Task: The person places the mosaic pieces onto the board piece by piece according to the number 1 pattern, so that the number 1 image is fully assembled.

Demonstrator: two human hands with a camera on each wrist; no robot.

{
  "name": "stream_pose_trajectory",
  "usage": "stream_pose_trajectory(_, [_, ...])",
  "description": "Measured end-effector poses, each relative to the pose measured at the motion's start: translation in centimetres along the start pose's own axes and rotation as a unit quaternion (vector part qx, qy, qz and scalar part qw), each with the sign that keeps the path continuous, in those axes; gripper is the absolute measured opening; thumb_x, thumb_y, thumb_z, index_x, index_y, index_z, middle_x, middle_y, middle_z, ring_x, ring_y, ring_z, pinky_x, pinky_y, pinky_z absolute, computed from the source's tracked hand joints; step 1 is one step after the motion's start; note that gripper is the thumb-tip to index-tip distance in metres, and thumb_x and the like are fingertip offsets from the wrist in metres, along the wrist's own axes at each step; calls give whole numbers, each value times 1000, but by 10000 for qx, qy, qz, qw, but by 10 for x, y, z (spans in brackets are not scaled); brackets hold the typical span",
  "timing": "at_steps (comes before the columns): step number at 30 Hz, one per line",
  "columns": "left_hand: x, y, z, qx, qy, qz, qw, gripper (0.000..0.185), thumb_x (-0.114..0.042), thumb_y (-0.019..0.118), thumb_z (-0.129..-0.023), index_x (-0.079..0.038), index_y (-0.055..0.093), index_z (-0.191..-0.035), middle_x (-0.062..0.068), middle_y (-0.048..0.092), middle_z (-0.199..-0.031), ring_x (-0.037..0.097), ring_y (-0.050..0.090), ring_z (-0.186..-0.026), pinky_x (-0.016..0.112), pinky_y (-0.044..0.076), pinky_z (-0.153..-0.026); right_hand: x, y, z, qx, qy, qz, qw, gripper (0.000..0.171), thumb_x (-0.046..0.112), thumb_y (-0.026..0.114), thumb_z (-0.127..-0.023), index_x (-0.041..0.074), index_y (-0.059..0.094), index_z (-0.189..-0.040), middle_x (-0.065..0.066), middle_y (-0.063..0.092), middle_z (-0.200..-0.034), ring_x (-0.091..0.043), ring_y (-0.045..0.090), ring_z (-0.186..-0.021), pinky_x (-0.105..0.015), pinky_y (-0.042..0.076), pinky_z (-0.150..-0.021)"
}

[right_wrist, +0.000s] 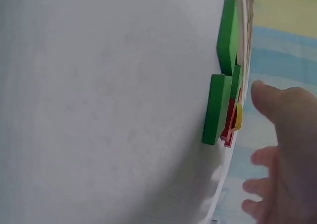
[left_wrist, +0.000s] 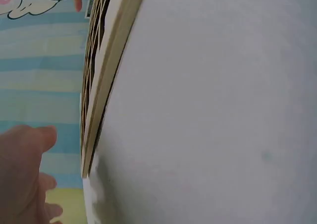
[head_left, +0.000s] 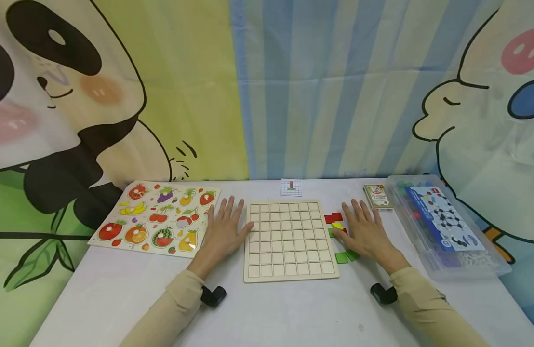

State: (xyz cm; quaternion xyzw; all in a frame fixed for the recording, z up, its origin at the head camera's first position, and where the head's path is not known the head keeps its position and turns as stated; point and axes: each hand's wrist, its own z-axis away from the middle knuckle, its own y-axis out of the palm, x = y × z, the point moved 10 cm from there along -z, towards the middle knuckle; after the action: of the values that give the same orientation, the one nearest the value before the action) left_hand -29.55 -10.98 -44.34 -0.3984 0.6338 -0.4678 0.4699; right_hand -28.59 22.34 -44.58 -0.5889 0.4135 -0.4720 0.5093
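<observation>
A wooden grid board [head_left: 288,241] of square cells lies flat between the two hands. My left hand [head_left: 221,236], fingers spread, is at the board's left side, its thumb close to the edge; the left wrist view shows the hand [left_wrist: 22,169] beside the board's thick edge [left_wrist: 111,60]. My right hand [head_left: 366,233] is spread at the board's right, its thumb over or close to small coloured tiles. Those include green tiles [head_left: 341,258], red tiles [head_left: 336,217] and a yellow tile [right_wrist: 238,117]. Neither hand holds anything. Fingers partly hide some tiles.
At left lies a fruit-picture board [head_left: 115,217], close to my left hand. Behind the grid board is a small pattern card [head_left: 290,187]. A card box [head_left: 378,197] and a clear plastic case [head_left: 449,226] with a blue leaflet stand at right. A printed curtain backs the table.
</observation>
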Motion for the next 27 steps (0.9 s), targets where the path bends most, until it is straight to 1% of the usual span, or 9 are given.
stream_pose_trajectory(2, [0,4,0,182,107,464,9987,70,-53,40,-95,-16,21,-151,15,20,-157,36,14,-146,59,7,-114,2,-3,-1,-143,-51,-179,9997,78,52,51,-90,8,26,-149,-22,21,-154,-43,13,-142,-64,2,-111])
stream_pose_trajectory(5, [-3,12,-1,456,365,1115,9920,65,-45,45,-96,-14,27,-150,16,23,-156,37,17,-145,60,8,-113,5,-8,-1,-425,-190,-558,9974,65,43,53,-93,8,35,-145,-20,32,-149,-41,23,-139,-63,8,-111])
stream_pose_trajectory(8, [-8,18,0,675,610,1439,9854,61,-40,50,-95,-12,35,-146,17,26,-154,37,17,-144,61,9,-112,8,-12,2,-621,-448,-961,9924,51,31,58,-92,6,48,-135,-19,43,-139,-39,36,-131,-62,21,-107])
stream_pose_trajectory(11, [-11,22,0,704,761,1511,9831,59,-38,55,-93,-11,39,-144,18,28,-153,38,18,-144,63,9,-111,11,-12,5,-628,-718,-1359,9861,36,22,60,-91,6,57,-123,-16,53,-128,-36,46,-121,-59,31,-101])
stream_pose_trajectory(13, [-13,22,-1,642,820,1501,9832,59,-38,57,-92,-12,42,-142,18,29,-153,38,18,-144,64,10,-111,12,-12,6,-612,-857,-1514,9829,30,18,61,-91,7,61,-118,-14,57,-122,-34,51,-115,-57,36,-98])
stream_pose_trajectory(15, [-13,23,-2,546,848,1485,9838,58,-38,59,-91,-13,44,-141,17,30,-152,37,20,-144,64,10,-110,13,-11,7,-581,-953,-1594,9809,27,16,61,-90,8,62,-116,-12,59,-117,-31,53,-111,-55,38,-96])
stream_pose_trajectory(20, [-16,25,-8,312,918,1417,9852,56,-42,61,-89,-18,49,-138,16,35,-149,33,26,-141,62,13,-109,16,-12,9,-598,-1115,-1487,9808,25,11,64,-88,8,65,-112,-9,62,-108,-26,57,-100,-50,44,-88])
stream_pose_trajectory(23, [-15,25,-10,33,886,1526,9843,51,-41,63,-87,-20,54,-133,16,41,-142,33,32,-135,60,16,-107,16,-10,10,-513,-1129,-1544,9802,26,8,66,-86,8,66,-111,-7,61,-105,-23,57,-95,-45,46,-83])
stream_pose_trajectory(27, [-12,24,-11,-406,871,1731,9802,46,-40,66,-86,-21,59,-127,14,46,-134,34,38,-126,58,18,-104,13,-8,11,-467,-1034,-1640,9799,27,6,67,-85,9,66,-111,-4,61,-102,-19,57,-92,-42,48,-81])
